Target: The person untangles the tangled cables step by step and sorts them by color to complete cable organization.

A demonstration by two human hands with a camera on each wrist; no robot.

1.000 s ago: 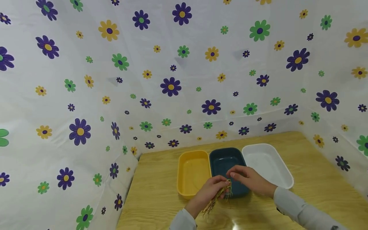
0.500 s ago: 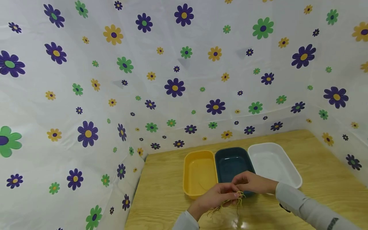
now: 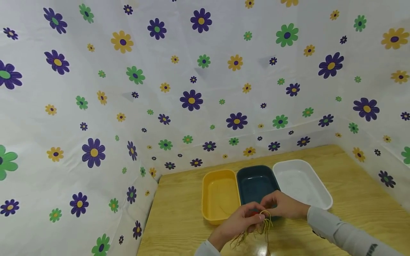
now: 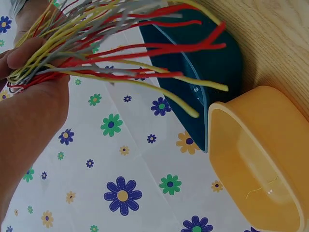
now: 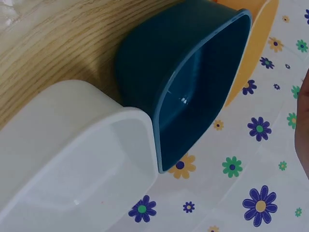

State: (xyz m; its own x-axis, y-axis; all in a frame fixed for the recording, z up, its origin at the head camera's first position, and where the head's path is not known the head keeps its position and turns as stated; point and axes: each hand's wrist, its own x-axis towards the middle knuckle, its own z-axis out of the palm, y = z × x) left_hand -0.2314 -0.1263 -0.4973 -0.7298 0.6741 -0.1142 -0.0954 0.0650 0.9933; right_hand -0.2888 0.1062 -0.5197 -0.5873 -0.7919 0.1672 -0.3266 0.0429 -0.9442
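A dark mark (image 3: 372,249) on the person's light right sleeve (image 3: 346,232) is too small and blurred to make out; no text, number or brand is legible in any view.

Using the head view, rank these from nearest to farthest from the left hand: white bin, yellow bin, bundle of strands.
1. Bundle of strands: held in the left hand.
2. Yellow bin: just beyond the hand.
3. White bin: far right.

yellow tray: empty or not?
Not empty: one thin yellow strand lies in the yellow tray, seen in the left wrist view. The rest of its visible interior looks bare.
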